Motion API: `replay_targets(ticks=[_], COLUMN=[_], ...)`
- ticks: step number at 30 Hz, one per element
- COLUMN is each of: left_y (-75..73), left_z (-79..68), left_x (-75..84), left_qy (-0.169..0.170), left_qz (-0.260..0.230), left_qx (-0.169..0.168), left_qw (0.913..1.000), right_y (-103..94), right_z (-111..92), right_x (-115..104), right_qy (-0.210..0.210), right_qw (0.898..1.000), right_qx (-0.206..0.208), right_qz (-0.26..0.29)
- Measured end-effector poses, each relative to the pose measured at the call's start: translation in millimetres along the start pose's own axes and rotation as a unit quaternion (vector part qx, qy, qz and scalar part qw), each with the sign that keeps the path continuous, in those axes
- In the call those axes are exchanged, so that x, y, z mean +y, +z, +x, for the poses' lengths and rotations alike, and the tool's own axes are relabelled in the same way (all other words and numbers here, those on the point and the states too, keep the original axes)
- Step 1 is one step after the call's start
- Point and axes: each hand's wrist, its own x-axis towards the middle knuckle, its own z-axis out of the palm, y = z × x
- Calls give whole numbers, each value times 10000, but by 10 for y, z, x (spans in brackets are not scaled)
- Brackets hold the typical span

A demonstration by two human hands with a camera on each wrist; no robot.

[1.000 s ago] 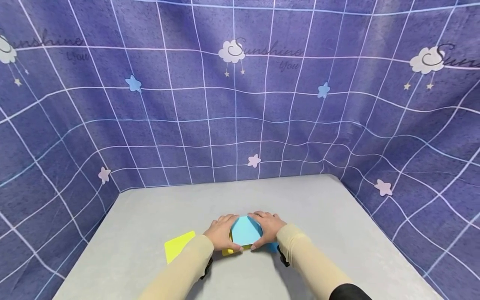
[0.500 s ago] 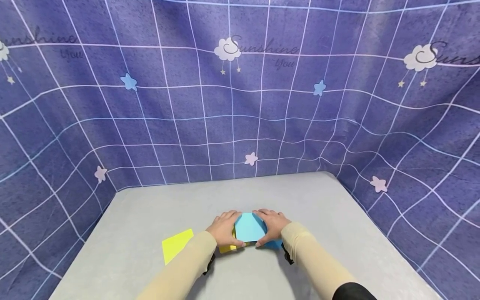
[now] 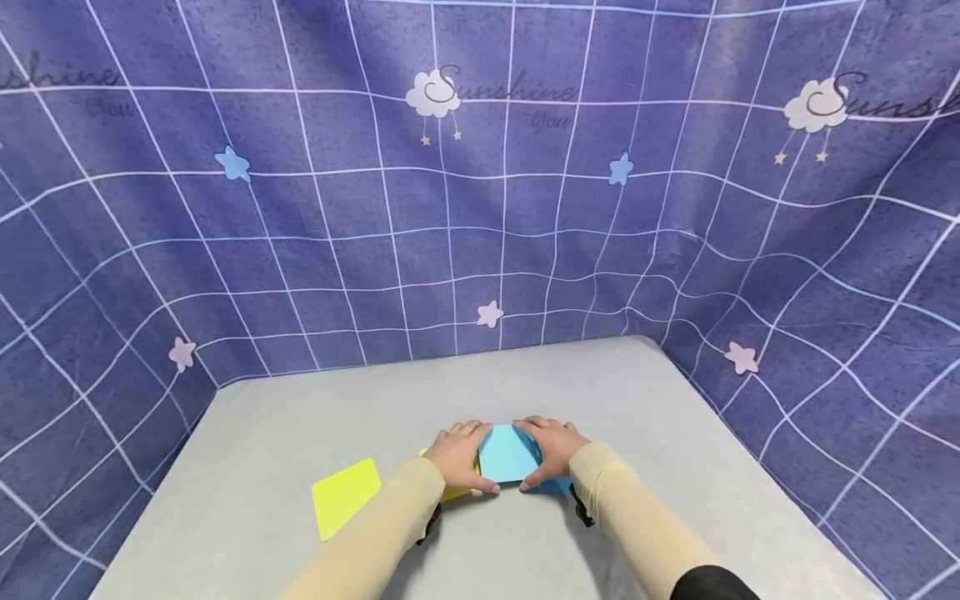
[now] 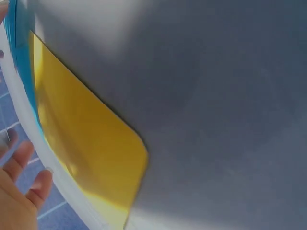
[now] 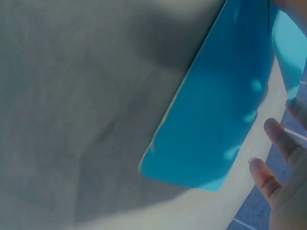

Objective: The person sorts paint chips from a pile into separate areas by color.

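Observation:
Between my two hands is a light blue square card, held over the table at its sides. My left hand pinches its left side, thumb near the front corner and fingers at the back. My right hand grips the right side the same way. Under the left hand lies a yellow card, its corner rounded and partly shaded. A darker blue card shows below the right hand, under the light blue one. The fingertips at the far edge are partly hidden.
Another bright yellow card lies flat on the grey table, left of the left forearm. A purple-blue curtain with grid lines, stars and clouds encloses the table at the back and sides.
Both hands have slid right with the light blue card, and the darker blue below has shifted along. More of the yellow card under the left hand shows. The head view has turned slightly right.

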Motion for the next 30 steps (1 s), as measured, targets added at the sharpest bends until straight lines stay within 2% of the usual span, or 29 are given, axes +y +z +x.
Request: replay_targets(ticks=[9, 16, 30], left_y=[35, 17, 99], left_z=[180, 247, 337], left_x=[140, 262, 288], left_qy=[-27, 32, 85], left_qz=[144, 316, 308], left_qx=[-158, -295, -453], left_qw=[9998, 9991, 9985], right_y=[-10, 37, 37], right_z=[-99, -171, -318], right_x=[179, 302, 448], right_qy=[348, 476, 767], right_qw=[9993, 9987, 9967], right_qx=[-21, -58, -116], right_qz=[98, 163, 254])
